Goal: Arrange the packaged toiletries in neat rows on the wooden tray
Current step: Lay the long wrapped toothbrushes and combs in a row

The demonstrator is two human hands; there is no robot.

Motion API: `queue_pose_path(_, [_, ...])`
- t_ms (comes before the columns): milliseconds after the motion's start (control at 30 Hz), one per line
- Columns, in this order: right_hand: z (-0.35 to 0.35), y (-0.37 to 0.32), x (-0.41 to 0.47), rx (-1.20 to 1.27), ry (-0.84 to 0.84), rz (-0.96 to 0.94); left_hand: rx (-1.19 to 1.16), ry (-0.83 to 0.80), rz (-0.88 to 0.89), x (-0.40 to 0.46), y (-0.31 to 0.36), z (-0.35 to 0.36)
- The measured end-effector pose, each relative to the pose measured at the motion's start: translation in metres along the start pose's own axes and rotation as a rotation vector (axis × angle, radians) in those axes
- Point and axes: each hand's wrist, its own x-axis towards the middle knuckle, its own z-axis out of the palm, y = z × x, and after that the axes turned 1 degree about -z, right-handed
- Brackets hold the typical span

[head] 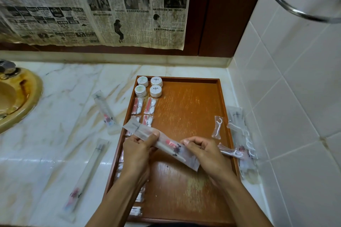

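A wooden tray (188,108) lies on the marble counter. Small round white tubs (156,91) stand in its far left corner, and red-and-white sachets (150,106) lie in rows below them. Both hands hold one long translucent toothbrush packet (166,144) slantwise above the tray. My left hand (137,150) grips its upper left part; my right hand (203,148) pinches its lower right part. A floss-pick packet (217,127) lies near the tray's right edge. More packets along the tray's left side are partly hidden by my left arm.
Two more toothbrush packets (106,113) (84,178) lie on the counter left of the tray. A heap of clear packets (239,134) sits between the tray and the tiled wall. A yellow sink (16,97) is at far left. A metal ring (302,0) juts from the wall.
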Motion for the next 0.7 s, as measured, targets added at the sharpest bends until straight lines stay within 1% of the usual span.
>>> queue_pose_path(133, [0.002,-0.003,0.0,-0.042,-0.073,-0.029,0.036,-0.061,0.043,-0.008,-0.004,0.003])
queue_pose_path(233, [0.0,0.0,0.003,-0.023,-0.086,-0.009,0.033,-0.107,0.045,-0.01,-0.004,0.004])
queue_pose_path(300, [-0.001,0.002,0.004,0.077,-0.12,0.048,-0.012,-0.12,0.029,-0.01,-0.005,0.005])
queue_pose_path(400, [-0.001,-0.002,0.002,0.314,-0.202,0.16,-0.045,-0.116,0.016,-0.009,-0.006,0.006])
queue_pose_path(467, [-0.005,-0.006,0.002,0.388,-0.257,0.218,-0.053,-0.102,0.015,-0.006,-0.006,0.004])
queue_pose_path(533, [-0.01,-0.008,0.003,0.381,-0.334,0.247,-0.065,-0.084,0.01,-0.002,-0.006,0.001])
queue_pose_path(600, [-0.016,-0.008,0.003,0.31,-0.393,0.254,-0.061,-0.075,0.02,0.002,-0.005,-0.002])
queue_pose_path(700, [-0.018,-0.008,0.004,0.226,-0.387,0.254,-0.053,-0.065,0.042,0.004,-0.004,-0.003])
